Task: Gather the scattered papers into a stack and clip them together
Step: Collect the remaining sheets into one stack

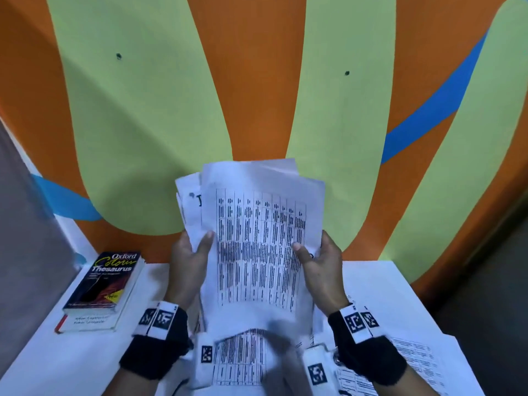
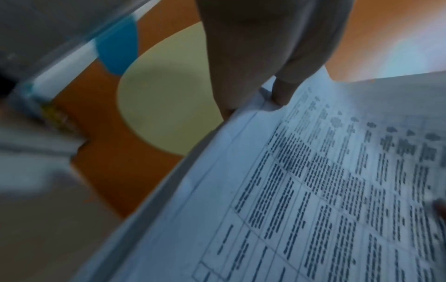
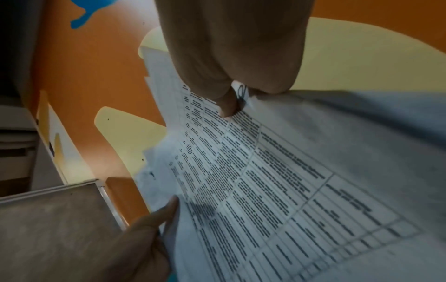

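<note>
Left hand (image 1: 190, 261) and right hand (image 1: 320, 264) each pinch a side edge of the uneven paper stack (image 1: 257, 238), held upright above the table (image 1: 85, 358). Thesaurus (image 1: 105, 284) lies left of the stack; more printed sheets (image 1: 414, 355) lie right of it.

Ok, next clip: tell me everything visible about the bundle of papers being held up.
The papers are white printed sheets, the front one carrying a dense table of black text in ruled columns. The bundle stands roughly upright above the table, its sheets uneven, with corners fanning out at the top and left. The left hand and right hand grip its side edges, thumbs on the front sheet. No clip shows on it.
</note>
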Action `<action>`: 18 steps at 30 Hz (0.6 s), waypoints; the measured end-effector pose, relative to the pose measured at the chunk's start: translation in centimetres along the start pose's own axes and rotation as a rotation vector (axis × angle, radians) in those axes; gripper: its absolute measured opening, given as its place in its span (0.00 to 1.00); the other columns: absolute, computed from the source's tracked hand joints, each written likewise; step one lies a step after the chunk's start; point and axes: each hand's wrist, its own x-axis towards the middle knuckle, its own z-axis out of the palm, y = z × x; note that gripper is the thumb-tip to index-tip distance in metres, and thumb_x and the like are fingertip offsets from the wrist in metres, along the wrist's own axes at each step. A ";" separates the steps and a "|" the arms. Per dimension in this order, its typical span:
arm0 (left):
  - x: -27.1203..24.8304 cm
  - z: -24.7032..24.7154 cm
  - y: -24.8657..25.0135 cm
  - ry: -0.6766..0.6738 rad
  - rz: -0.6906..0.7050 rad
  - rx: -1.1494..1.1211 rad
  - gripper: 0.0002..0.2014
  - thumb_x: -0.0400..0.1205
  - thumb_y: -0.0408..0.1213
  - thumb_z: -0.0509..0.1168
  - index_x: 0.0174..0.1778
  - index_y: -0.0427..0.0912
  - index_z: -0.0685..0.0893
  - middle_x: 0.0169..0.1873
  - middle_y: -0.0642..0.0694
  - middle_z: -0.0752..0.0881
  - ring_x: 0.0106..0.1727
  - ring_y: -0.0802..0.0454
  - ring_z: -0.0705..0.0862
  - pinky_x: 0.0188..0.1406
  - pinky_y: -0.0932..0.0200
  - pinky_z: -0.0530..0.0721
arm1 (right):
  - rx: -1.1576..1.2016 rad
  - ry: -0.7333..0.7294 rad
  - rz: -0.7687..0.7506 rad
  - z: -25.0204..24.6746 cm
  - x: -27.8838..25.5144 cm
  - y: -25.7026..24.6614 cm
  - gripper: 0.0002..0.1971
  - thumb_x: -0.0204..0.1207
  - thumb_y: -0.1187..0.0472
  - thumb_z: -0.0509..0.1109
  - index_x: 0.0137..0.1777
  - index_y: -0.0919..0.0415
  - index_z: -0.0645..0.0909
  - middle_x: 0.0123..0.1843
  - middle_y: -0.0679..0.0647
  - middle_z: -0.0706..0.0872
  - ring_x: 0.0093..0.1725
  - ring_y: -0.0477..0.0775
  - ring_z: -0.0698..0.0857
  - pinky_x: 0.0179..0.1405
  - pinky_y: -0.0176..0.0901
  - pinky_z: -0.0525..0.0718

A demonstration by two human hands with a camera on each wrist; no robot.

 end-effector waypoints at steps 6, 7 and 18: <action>-1.0 0.5 0.2 -0.059 0.025 0.052 0.14 0.80 0.37 0.69 0.58 0.44 0.73 0.50 0.49 0.84 0.54 0.47 0.84 0.51 0.56 0.82 | 0.073 -0.071 -0.076 -0.1 -0.3 -0.2 0.31 0.74 0.64 0.75 0.72 0.55 0.62 0.44 0.52 0.82 0.41 0.35 0.83 0.42 0.30 0.83; -1.4 0.7 0.1 -0.074 0.010 0.070 0.14 0.80 0.37 0.69 0.57 0.43 0.72 0.47 0.51 0.82 0.52 0.48 0.83 0.46 0.62 0.80 | 0.121 -0.089 -0.066 0.0 -0.2 -0.1 0.34 0.74 0.68 0.74 0.76 0.57 0.59 0.56 0.49 0.82 0.51 0.31 0.83 0.51 0.28 0.83; -1.5 0.3 -1.8 -0.107 -0.026 0.056 0.20 0.76 0.49 0.72 0.60 0.45 0.77 0.52 0.49 0.87 0.54 0.52 0.86 0.53 0.53 0.83 | -0.176 -0.073 -0.403 -1.1 3.2 -2.0 0.34 0.75 0.73 0.70 0.79 0.54 0.65 0.64 0.55 0.72 0.61 0.23 0.69 0.51 0.12 0.70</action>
